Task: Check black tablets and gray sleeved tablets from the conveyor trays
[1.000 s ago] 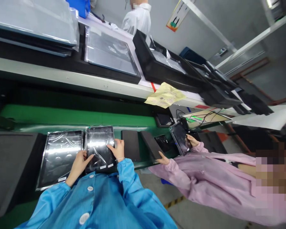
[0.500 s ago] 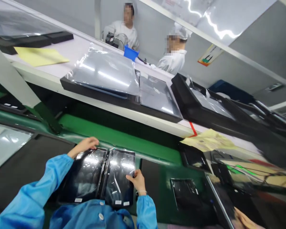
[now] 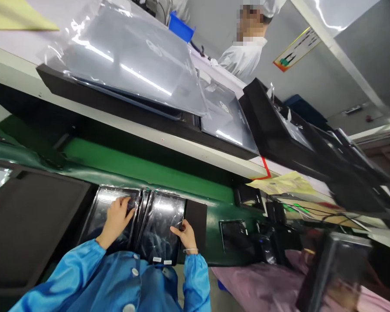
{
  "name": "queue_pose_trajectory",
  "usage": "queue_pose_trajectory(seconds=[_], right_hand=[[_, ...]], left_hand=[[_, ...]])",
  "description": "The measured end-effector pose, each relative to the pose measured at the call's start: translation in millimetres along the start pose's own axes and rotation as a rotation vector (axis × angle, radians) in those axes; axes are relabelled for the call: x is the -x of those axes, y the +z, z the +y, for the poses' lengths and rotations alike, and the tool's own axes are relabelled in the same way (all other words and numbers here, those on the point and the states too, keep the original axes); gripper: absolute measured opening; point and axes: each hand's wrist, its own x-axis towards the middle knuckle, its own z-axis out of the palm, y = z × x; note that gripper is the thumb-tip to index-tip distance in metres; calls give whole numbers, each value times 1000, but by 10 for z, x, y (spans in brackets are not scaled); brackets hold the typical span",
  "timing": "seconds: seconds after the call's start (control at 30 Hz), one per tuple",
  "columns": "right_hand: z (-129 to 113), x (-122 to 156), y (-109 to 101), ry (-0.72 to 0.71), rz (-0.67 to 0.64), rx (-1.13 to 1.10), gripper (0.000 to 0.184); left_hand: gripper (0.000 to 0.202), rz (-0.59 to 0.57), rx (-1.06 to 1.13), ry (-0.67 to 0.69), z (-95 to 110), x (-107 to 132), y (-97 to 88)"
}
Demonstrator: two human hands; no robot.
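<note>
Two dark, glossy tablets in clear plastic film lie side by side on the green bench, close to my blue sleeves. My left hand [image 3: 117,216] rests over the left tablet [image 3: 99,208], its thumb and fingers apart near that tablet's inner edge. The right tablet [image 3: 159,225] bears two small white labels at its near end. On its right edge my right hand [image 3: 186,236] has a grip, thumb on top and the other fingers at the side. Between the tablets is a narrow gap with film edges showing.
A white shelf [image 3: 169,141] crosses above the bench, bearing a black tray [image 3: 117,106] of film-wrapped panels. A dark board [image 3: 196,223] and another dark tablet [image 3: 235,234] lie to the right. A co-worker in pink [image 3: 256,281] holds a dark device [image 3: 334,273] at far right.
My left hand has moved from the left tablet's far edge, rightward and nearer, onto its face. My right hand keeps its place on the right tablet. The camera view has shifted.
</note>
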Motion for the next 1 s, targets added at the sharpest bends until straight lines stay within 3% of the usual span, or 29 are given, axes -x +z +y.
queue_pose_trajectory(seconds=[0.13,0.23,0.37,0.43,0.57,0.67,0.8,0.9,1.0], right_hand=[[-195,209,-78,0,-13,-143,60],[-422,398,-122,-39,7,-177,54],[-817,638,-213,-123,68,-88,24],[-1032,722,-203,-179,106,35,14],[-1322,743,130,-246,53,671,38],[-1287,675,582,-259,-92,919,45],[-1040,627,1075,-301,-201,939,42],[-903,621,1185,-295,-219,906,36],[-827,577,1062,-317,-216,837,32]], left_hand=[[91,170,-237,2,80,197,20],[91,190,-348,57,253,309,185],[91,209,-419,75,403,372,308],[87,213,-436,74,430,373,307],[74,239,-471,48,477,381,336],[71,230,-501,44,510,399,390],[71,170,-532,53,507,420,312],[75,115,-553,106,487,435,97],[74,81,-576,157,489,451,-132]])
